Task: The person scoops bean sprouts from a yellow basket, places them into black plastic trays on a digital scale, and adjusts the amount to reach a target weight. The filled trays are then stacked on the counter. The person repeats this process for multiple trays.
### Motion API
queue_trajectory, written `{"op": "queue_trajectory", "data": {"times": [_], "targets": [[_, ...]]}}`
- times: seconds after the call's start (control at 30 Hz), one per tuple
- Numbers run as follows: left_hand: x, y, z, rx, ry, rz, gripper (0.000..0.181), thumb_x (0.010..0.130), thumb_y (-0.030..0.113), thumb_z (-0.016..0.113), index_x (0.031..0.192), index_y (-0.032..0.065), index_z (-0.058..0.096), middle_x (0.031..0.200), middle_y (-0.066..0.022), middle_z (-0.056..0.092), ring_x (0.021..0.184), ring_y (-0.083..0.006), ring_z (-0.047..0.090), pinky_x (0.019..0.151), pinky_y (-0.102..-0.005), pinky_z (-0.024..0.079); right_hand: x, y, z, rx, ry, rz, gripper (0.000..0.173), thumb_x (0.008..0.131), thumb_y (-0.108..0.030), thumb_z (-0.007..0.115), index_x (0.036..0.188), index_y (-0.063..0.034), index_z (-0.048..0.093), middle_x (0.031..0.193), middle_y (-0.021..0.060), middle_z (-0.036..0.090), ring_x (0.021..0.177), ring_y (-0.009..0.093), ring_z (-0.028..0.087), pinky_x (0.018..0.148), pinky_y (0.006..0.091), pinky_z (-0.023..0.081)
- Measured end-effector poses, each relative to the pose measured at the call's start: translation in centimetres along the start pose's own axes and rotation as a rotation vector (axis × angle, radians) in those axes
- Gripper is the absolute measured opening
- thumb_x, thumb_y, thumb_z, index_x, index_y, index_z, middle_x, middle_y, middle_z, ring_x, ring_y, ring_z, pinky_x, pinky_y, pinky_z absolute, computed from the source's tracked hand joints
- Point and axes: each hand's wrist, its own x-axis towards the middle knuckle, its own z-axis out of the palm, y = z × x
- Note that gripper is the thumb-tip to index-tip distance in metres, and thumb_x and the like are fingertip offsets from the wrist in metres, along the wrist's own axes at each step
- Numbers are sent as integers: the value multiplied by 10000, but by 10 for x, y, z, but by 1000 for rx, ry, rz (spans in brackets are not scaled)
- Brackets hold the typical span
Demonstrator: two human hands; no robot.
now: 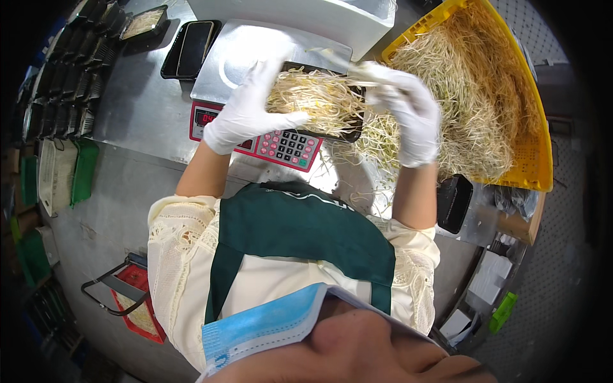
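Note:
A black plastic tray (pixel 357 134) heaped with bean sprouts (pixel 318 103) sits on the steel platform of a digital scale (pixel 230 57). My left hand (pixel 251 105), in a white glove, spreads around the left end of the heap, its thumb along the near side and its blurred fingers towards the far side. My right hand (pixel 409 110), also gloved and blurred, is at the tray's right end with a few pale sprouts between its fingers. Loose sprouts (pixel 380 136) lie on the table under and beside it. The scale's red keypad panel (pixel 287 146) faces me.
A yellow crate (pixel 531 179) full of sprouts stands at the right. A black tray (pixel 455 203) lies before it. Behind the scale is a white box (pixel 297 24). A phone (pixel 195 48) in a black tray, a filled tray (pixel 143 24) and stacked black trays (pixel 62 81) are at the left.

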Motion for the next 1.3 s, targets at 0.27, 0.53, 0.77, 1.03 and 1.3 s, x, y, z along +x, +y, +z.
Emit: {"op": "queue_trajectory", "data": {"times": [0.27, 0.53, 0.77, 1.03, 1.3], "targets": [[15, 12, 17, -27, 44, 159, 950, 773, 463, 703, 1479, 58, 213, 1471, -192, 317, 1365, -315, 298, 1123, -415, 207, 1, 66, 25, -842, -137, -445, 247, 825, -161, 634, 1069, -118, 633, 982, 94, 661, 892, 281, 621, 822, 392, 485], [18, 5, 37, 595, -105, 171, 752, 837, 522, 561, 1454, 155, 337, 1428, -110, 410, 1312, -314, 364, 1118, -493, 105, -94, 87, -82, -864, 358, -219, 511, 783, -122, 720, 1255, -49, 540, 1209, 141, 602, 1122, 285, 574, 963, 362, 449], [44, 16, 47, 770, 71, 93, 779, 804, 438, 659, 1451, 145, 337, 1431, -109, 416, 1328, -338, 359, 1097, -491, 214, -246, 191, -166, -1359, 518, 510, 1074, 654, -556, 747, 1449, -39, 243, 1430, 276, 306, 1318, 421, 311, 1083, 485, 258], [6, 83, 147, -81, -217, 261, 670, 754, 195, 667, 1358, 16, 439, 1321, -165, 515, 1222, -376, 474, 1063, -426, 336, -76, 198, -166, -977, 223, 188, 822, 734, -621, 633, 1393, -177, 421, 1473, 184, 310, 1350, 396, 269, 1098, 495, 216], [-62, 9, 233, 355, -235, -188, 985, 709, 386, 724, 1484, 80, 199, 1478, -180, 257, 1353, -443, 208, 1117, -521, 177, -65, 217, -158, -1000, -280, 237, 766, 749, -642, 600, 1356, -190, 481, 1430, 151, 404, 1337, 360, 323, 1111, 484, 249]]}}
